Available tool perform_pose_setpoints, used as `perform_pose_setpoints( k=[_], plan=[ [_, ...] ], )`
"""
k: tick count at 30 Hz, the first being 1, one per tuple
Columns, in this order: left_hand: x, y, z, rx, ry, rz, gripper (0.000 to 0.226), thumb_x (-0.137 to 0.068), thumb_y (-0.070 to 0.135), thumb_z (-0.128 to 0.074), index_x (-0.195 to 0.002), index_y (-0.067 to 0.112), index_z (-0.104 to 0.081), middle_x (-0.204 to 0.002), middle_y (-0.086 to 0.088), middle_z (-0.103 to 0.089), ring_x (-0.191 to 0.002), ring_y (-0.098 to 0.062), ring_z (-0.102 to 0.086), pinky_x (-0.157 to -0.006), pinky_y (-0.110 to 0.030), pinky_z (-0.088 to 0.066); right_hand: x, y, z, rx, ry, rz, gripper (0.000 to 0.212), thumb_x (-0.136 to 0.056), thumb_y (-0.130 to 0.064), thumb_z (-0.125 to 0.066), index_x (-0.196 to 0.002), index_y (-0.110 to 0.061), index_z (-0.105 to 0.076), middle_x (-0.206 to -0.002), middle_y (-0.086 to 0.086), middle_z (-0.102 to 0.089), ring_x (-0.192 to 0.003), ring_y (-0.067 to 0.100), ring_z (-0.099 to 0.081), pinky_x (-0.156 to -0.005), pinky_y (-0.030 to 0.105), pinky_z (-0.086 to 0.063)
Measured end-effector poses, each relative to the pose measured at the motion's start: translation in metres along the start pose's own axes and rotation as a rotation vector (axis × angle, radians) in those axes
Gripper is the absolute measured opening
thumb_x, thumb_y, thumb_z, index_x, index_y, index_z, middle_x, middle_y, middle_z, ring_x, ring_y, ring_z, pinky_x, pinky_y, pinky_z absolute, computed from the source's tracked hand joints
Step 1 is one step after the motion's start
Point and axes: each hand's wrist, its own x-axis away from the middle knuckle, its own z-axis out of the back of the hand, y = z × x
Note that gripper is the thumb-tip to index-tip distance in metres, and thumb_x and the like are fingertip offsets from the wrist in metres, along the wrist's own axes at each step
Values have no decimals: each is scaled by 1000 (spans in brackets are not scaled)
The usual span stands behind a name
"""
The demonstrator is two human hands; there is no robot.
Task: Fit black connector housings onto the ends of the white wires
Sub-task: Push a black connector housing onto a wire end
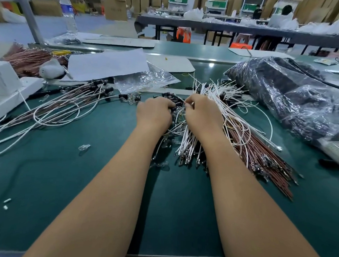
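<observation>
**Two hands meet over a heap of wires and housings on a green bench**

A person's left hand and right hand come together knuckles-up at the middle of a green work mat. The left hand's fingers curl down onto a small pile of black connector housings, gripping one at its fingertips; the right hand pinches the end of a white wire between thumb and forefinger, just beside that housing. Under and behind the right hand fans a bundle of white wires, their metal-tipped ends reaching back past the wrist, with reddish-brown wires spread to its outer side. Finished leads capped in black lie well to the left of the grip. Beyond the right hand sits a clear plastic bag of dark parts; beyond the left, a sheet of paper and a water bottle whose blue label is too blurred to read. No writing is legible anywhere. The room behind holds stacked cardboard boxes and a long dark table.
</observation>
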Motion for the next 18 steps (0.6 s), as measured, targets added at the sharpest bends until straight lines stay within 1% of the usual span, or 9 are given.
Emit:
perform_pose_setpoints(
  k=[2, 5, 7, 10, 12, 14, 16, 18],
  plan=[
    [-2, -1, 0, 31, 36, 19, 30, -92, 21, -53, -112, 37, -69, -114, 6, -69, -114, -21, -56, -101, -38, -37, 1, -1, 0, -1, -3, 0, 19, -95, -16, -49, -103, -18, -66, -86, 0, -65, -77, 20, -57, -61, 29, -40],
    [-2, -4, 1, 140, 29, 27, 26, -89, 20, -58, -105, 34, -72, -108, 10, -71, -111, -18, -58, -102, -40, -39, 2, -1, 0, -25, 5, -9, 18, -95, -16, -49, -104, -18, -65, -86, -1, -64, -77, 20, -57, -62, 29, -39],
    [-1, -6, 2, 229, 44, 23, 30, -88, 11, -56, -105, 29, -72, -107, 7, -71, -108, -18, -60, -100, -40, -42, 2, 0, 0, -47, 7, -21, 17, -95, -16, -50, -104, -19, -64, -86, -2, -64, -77, 19, -59, -60, 28, -39],
    [0, -11, 6, 552, 116, 40, 31, -87, -3, -54, -106, 15, -70, -101, -2, -70, -96, -21, -65, -89, -38, -53, 2, 0, 2, -101, 9, -38, 21, -94, -13, -50, -105, -21, -65, -84, -4, -66, -74, 16, -65, -52, 23, -38],
    [0, -16, 11, 721, 139, 70, 29, -86, -8, -57, -107, 11, -66, -100, -6, -69, -94, -27, -67, -84, -37, -56, 2, 0, 2, -126, 25, -37, 23, -92, -13, -50, -105, -22, -67, -82, -4, -66, -72, 16, -65, -51, 23, -39],
    [1, -20, 16, 891, 124, 97, 29, -86, -10, -60, -107, 10, -62, -102, -10, -68, -94, -30, -68, -85, -40, -57, 3, -1, 2, -134, 39, -27, 23, -90, -14, -51, -103, -23, -68, -75, -6, -63, -69, 16, -61, -52, 24, -43],
    [1, -21, 19, 993, 112, 88, 31, -85, -11, -62, -108, 10, -60, -104, -12, -68, -92, -28, -67, -86, -40, -56, 3, -1, 2, -130, 38, -11, 23, -89, -14, -52, -100, -25, -69, -67, -9, -59, -65, 15, -59, -52, 24, -43],
    [2, -21, 20, 1014, 103, 47, 32, -84, -9, -65, -109, 10, -61, -102, -8, -69, -89, -21, -67, -84, -33, -57, 3, -1, 1, -122, 27, 0, 23, -89, -14, -53, -100, -25, -69, -64, -12, -55, -62, 11, -55, -50, 23, -38]
  ],
)
